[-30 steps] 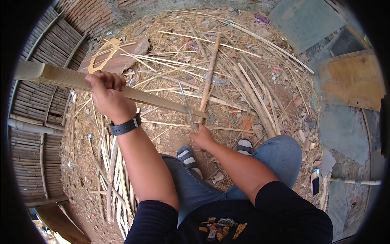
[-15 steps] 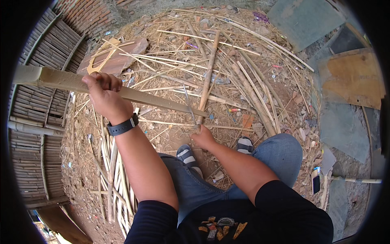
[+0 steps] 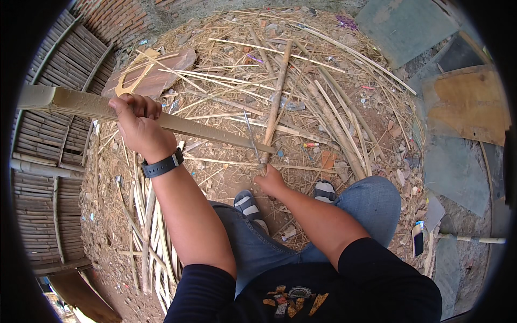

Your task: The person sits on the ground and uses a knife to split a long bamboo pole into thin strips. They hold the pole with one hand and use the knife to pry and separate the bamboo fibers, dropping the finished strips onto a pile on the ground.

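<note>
A long split bamboo pole (image 3: 207, 135) slants across from the far left, and its lower right end rests by a round bamboo pole (image 3: 278, 94) lying on the ground. My left hand (image 3: 141, 124) is wrapped round the split pole, partway along it. Low in the middle, my right hand (image 3: 271, 181) is closed on the handle of a long knife. The thin knife blade (image 3: 251, 132) points up and away from that hand and crosses the split pole close to its right end. My fingers hide most of the handle.
Split bamboo strips (image 3: 153, 231) lie heaped at my left. More bamboo poles (image 3: 334, 126) and straw cover the ground ahead. A brown board (image 3: 177, 70) lies at the far left, beside a bamboo wall (image 3: 37, 210). Grey sheets (image 3: 452, 172) and a phone (image 3: 418, 242) are on the right.
Hardly anything differs. The held end of the split pole at the left has risen very slightly; both hands keep their grips and the knife stays across the pole.
</note>
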Tool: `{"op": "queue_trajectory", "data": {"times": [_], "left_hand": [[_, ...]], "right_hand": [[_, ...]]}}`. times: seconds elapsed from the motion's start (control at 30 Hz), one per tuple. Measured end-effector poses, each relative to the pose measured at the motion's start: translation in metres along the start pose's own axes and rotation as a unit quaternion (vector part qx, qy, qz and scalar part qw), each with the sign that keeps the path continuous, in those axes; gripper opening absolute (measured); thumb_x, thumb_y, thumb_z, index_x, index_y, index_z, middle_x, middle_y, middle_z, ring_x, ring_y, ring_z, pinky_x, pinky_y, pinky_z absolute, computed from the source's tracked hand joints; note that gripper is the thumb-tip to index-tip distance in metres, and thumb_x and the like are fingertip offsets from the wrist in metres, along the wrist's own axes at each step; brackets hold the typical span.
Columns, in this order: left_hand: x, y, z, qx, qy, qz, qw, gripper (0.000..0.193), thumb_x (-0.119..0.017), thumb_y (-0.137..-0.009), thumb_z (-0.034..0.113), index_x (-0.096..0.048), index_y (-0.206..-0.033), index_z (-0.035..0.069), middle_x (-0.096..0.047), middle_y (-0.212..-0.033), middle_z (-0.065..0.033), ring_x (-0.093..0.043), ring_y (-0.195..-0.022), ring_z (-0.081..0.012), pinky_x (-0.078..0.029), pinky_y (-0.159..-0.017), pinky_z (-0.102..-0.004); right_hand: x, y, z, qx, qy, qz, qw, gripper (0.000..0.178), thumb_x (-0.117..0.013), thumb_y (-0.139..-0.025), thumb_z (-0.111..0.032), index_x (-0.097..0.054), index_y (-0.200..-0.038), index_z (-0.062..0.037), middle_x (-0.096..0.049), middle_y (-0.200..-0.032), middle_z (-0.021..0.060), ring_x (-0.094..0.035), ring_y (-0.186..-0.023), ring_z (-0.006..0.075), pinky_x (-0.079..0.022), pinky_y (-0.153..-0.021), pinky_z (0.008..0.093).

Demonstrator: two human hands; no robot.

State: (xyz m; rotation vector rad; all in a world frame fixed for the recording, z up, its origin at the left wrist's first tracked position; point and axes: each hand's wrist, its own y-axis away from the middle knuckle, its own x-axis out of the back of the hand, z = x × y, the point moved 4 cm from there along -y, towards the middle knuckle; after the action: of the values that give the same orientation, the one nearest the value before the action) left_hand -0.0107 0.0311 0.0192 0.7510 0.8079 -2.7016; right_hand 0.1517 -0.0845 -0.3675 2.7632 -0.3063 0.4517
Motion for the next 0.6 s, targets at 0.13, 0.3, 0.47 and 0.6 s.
{"op": "queue_trajectory", "data": {"times": [0.13,0.3,0.47,0.6], "left_hand": [[0.002,-0.002,-0.002,-0.001,-0.001,-0.012,1.0,0.033,-0.048,-0.103,0.042,-0.05,-0.087,0.013,-0.036,-0.067,0.0027,-0.03,-0.056,-0.0089,-0.025,-0.053,-0.0242],[0.003,-0.002,-0.002,-0.005,-0.005,-0.006,1.0,0.034,-0.049,-0.102,0.043,-0.051,-0.087,0.013,-0.036,-0.066,0.0028,-0.03,-0.056,-0.0092,-0.026,-0.053,-0.0243],[0.003,-0.002,-0.003,-0.002,-0.004,0.0,1.0,0.034,-0.049,-0.102,0.043,-0.052,-0.087,0.013,-0.036,-0.067,0.0027,-0.03,-0.056,-0.0094,-0.026,-0.053,-0.0244],[0.005,-0.002,-0.002,-0.005,-0.006,-0.001,1.0,0.034,-0.05,-0.102,0.043,-0.053,-0.087,0.013,-0.037,-0.067,0.0026,-0.03,-0.056,-0.0094,-0.026,-0.054,-0.0245]], "right_hand": [[-0.003,-0.003,0.007,0.005,-0.001,0.007,1.0,0.041,-0.068,-0.078,-0.019,-0.057,-0.114,-0.0022,-0.063,-0.072,0.0092,-0.061,-0.054,0.0193,-0.05,-0.052,0.0352],[-0.002,-0.001,0.003,0.003,0.001,0.002,1.0,0.041,-0.069,-0.079,-0.019,-0.058,-0.114,-0.0021,-0.064,-0.074,0.0098,-0.061,-0.055,0.0197,-0.05,-0.053,0.0357],[0.0,-0.001,0.002,0.001,0.013,0.009,1.0,0.041,-0.07,-0.078,-0.02,-0.058,-0.113,-0.0021,-0.064,-0.075,0.0103,-0.062,-0.056,0.0202,-0.05,-0.054,0.0363],[0.004,0.005,-0.007,-0.049,-0.009,-0.034,0.998,0.05,-0.068,-0.075,-0.027,-0.058,-0.117,-0.0017,-0.067,-0.101,0.0245,-0.065,-0.097,0.0401,-0.051,-0.085,0.0454]]}}
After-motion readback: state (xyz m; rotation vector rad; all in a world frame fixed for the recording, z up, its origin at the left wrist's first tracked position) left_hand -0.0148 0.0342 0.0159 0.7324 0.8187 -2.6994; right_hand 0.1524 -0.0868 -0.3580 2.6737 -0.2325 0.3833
